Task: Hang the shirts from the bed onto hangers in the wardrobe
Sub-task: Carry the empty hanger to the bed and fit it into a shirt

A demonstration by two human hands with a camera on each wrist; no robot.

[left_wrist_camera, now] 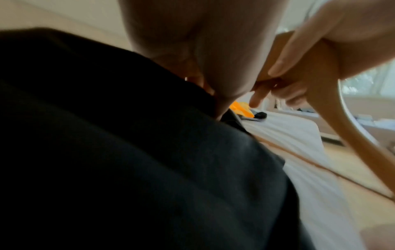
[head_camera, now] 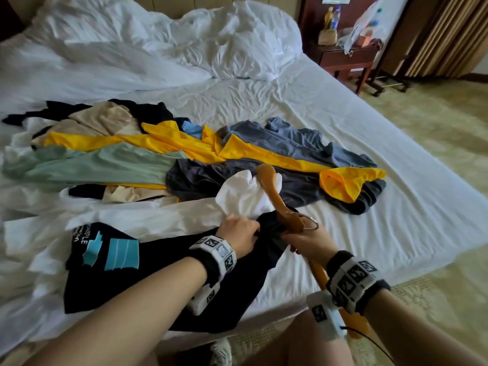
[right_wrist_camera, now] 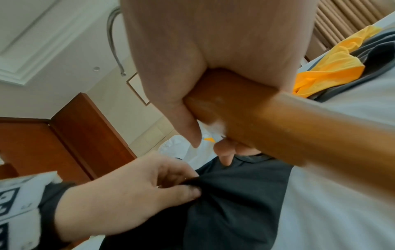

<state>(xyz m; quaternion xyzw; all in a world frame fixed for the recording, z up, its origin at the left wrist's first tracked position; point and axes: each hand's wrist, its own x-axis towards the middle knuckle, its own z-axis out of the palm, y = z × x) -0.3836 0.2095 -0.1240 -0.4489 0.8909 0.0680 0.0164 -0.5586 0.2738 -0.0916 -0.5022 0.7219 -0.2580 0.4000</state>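
A black shirt (head_camera: 163,270) with a blue print lies on the near edge of the bed (head_camera: 343,133). My left hand (head_camera: 239,235) pinches its bunched collar (right_wrist_camera: 213,184). My right hand (head_camera: 306,243) grips a wooden hanger (head_camera: 272,186) near its metal hook (head_camera: 310,223), one arm pointing away over the pile, the other back past my wrist. In the right wrist view the hanger (right_wrist_camera: 278,118) sits in my fist just above the collar. A pile of shirts (head_camera: 184,149) in yellow, green, grey, beige and dark blue lies behind. The black shirt (left_wrist_camera: 128,160) fills the left wrist view.
A rumpled white duvet (head_camera: 158,43) and pillows cover the head of the bed. A dark wooden nightstand (head_camera: 348,56) with bottles and a plastic bag stands at the back right, beside brown curtains (head_camera: 449,33). Patterned carpet (head_camera: 435,154) runs along the bed's right side.
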